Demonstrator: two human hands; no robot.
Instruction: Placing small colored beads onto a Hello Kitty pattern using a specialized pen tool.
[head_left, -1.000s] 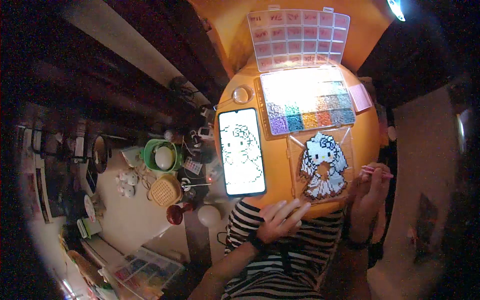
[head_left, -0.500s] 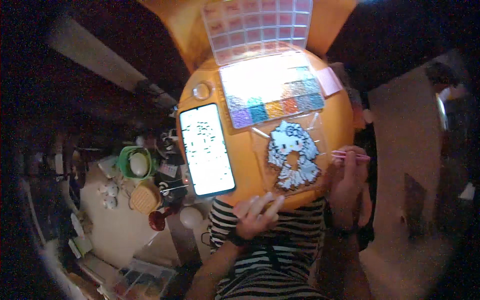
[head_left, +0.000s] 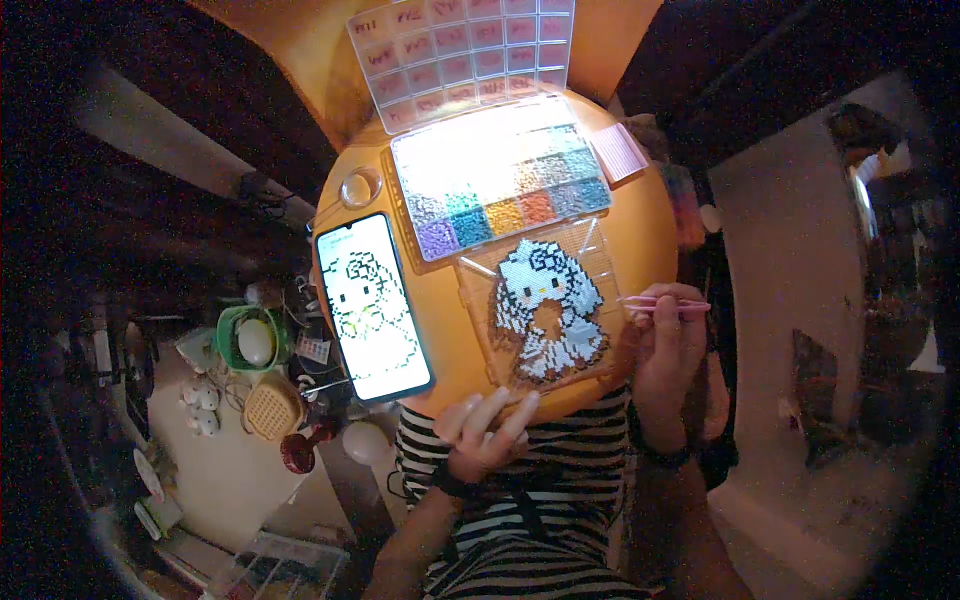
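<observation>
The right hand [head_left: 668,340] pinches pink tweezers [head_left: 681,306] in its fingers, right of the white-and-black bead figure [head_left: 522,277] on a clear square plastic pegboard [head_left: 482,325]. The left hand [head_left: 485,438], fingers slightly spread, sits by the board's near edge, perhaps steadying it. A bright, dark-rimmed rectangular phone [head_left: 372,310] lies left, presumably for easy viewing.

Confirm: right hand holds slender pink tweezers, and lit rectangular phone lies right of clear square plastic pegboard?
No: the lit rectangular phone lies left of the clear square plastic pegboard in the head view. The right hand does hold the slender pink tweezers.
</observation>
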